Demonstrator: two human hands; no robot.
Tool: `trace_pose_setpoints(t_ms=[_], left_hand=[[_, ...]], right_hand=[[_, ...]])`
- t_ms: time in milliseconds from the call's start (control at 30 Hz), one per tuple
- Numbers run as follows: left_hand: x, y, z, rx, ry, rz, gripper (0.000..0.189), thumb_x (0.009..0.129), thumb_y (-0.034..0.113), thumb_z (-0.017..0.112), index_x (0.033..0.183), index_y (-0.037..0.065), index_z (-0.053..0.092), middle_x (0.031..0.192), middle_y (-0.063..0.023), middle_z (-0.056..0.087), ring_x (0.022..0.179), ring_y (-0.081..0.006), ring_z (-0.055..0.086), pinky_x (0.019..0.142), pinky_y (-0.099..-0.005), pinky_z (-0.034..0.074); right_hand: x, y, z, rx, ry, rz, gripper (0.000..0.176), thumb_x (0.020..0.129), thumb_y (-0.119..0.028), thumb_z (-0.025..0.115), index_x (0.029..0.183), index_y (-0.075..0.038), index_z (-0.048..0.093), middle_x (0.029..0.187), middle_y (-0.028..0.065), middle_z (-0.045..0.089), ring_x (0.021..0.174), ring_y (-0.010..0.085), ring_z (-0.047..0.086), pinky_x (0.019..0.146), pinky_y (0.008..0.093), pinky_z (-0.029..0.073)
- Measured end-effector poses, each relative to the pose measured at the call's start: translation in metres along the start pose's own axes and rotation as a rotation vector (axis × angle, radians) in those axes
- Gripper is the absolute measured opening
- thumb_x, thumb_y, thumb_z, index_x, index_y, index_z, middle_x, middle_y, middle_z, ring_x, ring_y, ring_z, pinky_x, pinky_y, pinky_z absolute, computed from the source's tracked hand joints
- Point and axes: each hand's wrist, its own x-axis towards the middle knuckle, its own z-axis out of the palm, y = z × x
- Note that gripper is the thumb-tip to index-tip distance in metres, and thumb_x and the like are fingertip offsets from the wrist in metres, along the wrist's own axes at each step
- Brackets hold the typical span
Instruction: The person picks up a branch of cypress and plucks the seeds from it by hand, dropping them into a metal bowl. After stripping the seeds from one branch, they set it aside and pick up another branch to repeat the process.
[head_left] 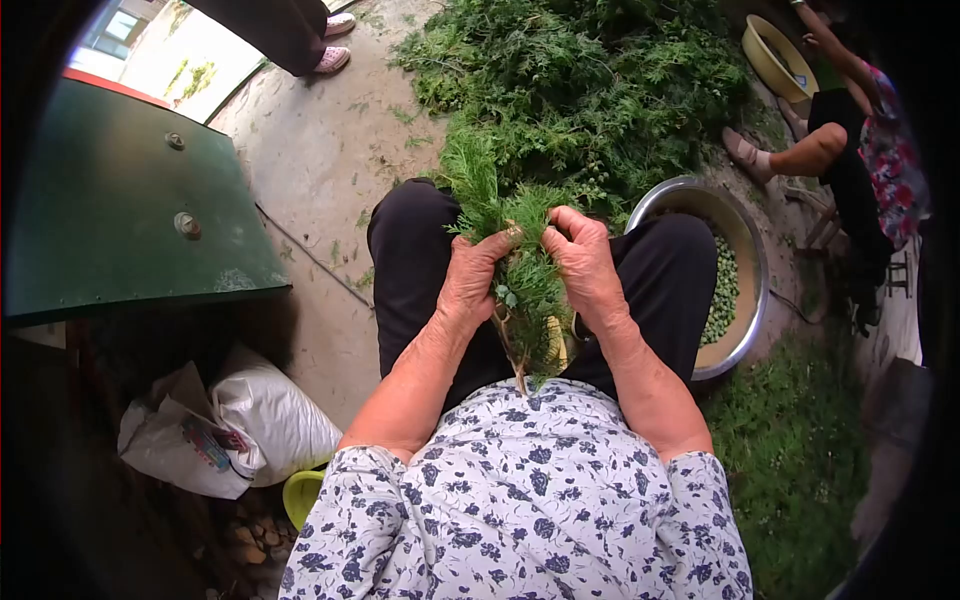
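Note:
A leafy evergreen branch (527, 285) lies upright along my lap, its brown stem end against my patterned shirt. My left hand (474, 274) is closed on the branch from the left, thumb pressed toward its middle. From the right, my right hand (584, 262) pinches at the green sprays near the top; its fingertips are partly lost in the foliage. A small pale green cone (506, 296) shows on the branch just below my hands. By my right knee stands a wide metal basin (757, 270) with many small green cones (722, 290) in it.
A big heap of cut evergreen branches (590, 90) lies ahead, and more greenery (790, 460) at lower right. Another person (850, 150) sits at right near a yellow basin (768, 62). Someone's pink shoes (333, 60) stand ahead left. A green metal box (130, 200) and white sacks (265, 415) are left.

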Motion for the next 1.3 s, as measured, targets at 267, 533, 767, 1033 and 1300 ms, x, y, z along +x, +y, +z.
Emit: trace_pose_setpoints(t_ms=[267, 533, 767, 1033, 1300], left_hand=[[-0.005, 0.003, 0.006, 0.044, -0.053, -0.006, 0.013, 0.076, 0.003, 0.067, 0.087, 0.004, 0.062, 0.079, -0.0006, 0.063, 0.068, -0.0091, 0.058, 0.060, -0.0227, 0.047], [-0.011, 0.008, 0.011, 0.052, -0.056, 0.031, 0.012, 0.079, 0.010, 0.066, 0.090, 0.005, 0.062, 0.079, 0.0018, 0.061, 0.064, -0.0064, 0.055, 0.056, -0.0224, 0.046], [-0.009, 0.004, 0.006, 0.135, -0.061, -0.052, 0.014, 0.080, 0.014, 0.067, 0.091, 0.007, 0.061, 0.080, 0.0010, 0.059, 0.065, -0.0074, 0.054, 0.056, -0.0233, 0.046], [-0.006, -0.003, -0.007, 0.225, -0.201, -0.040, 0.027, 0.082, 0.012, 0.065, 0.107, 0.007, 0.057, 0.089, -0.0014, 0.059, 0.071, -0.0092, 0.056, 0.058, -0.0243, 0.047], [-0.008, 0.006, 0.002, 0.119, -0.264, -0.168, 0.035, 0.078, 0.002, 0.062, 0.111, 0.004, 0.055, 0.094, -0.0019, 0.060, 0.077, -0.0103, 0.058, 0.061, -0.0243, 0.049]], right_hand=[[-0.018, -0.048, -0.026, -0.940, 0.460, -0.536, 0.011, 0.078, -0.005, 0.065, 0.085, -0.002, 0.058, 0.075, 0.0091, 0.055, 0.066, 0.0206, 0.056, 0.060, 0.0309, 0.044], [-0.066, -0.058, -0.192, -1.133, 0.940, -0.219, 0.023, 0.084, -0.012, 0.055, 0.104, -0.004, 0.061, 0.111, 0.0124, 0.056, 0.101, 0.0253, 0.054, 0.088, 0.0356, 0.040], [-0.065, -0.043, -0.215, -1.203, 0.968, -0.173, 0.025, 0.084, -0.014, 0.055, 0.106, -0.004, 0.062, 0.109, 0.0128, 0.061, 0.099, 0.0272, 0.057, 0.086, 0.0342, 0.043], [-0.023, -0.082, -0.064, -0.389, 0.445, -0.324, 0.009, 0.084, -0.004, 0.059, 0.092, -0.004, 0.065, 0.073, -0.0022, 0.057, 0.058, 0.0013, 0.049, 0.050, 0.0160, 0.037], [0.000, -0.048, 0.003, -0.781, -0.116, -0.610, 0.030, 0.069, 0.012, 0.058, 0.097, 0.001, 0.062, 0.088, 0.0089, 0.059, 0.077, 0.0225, 0.059, 0.072, 0.0272, 0.048]])
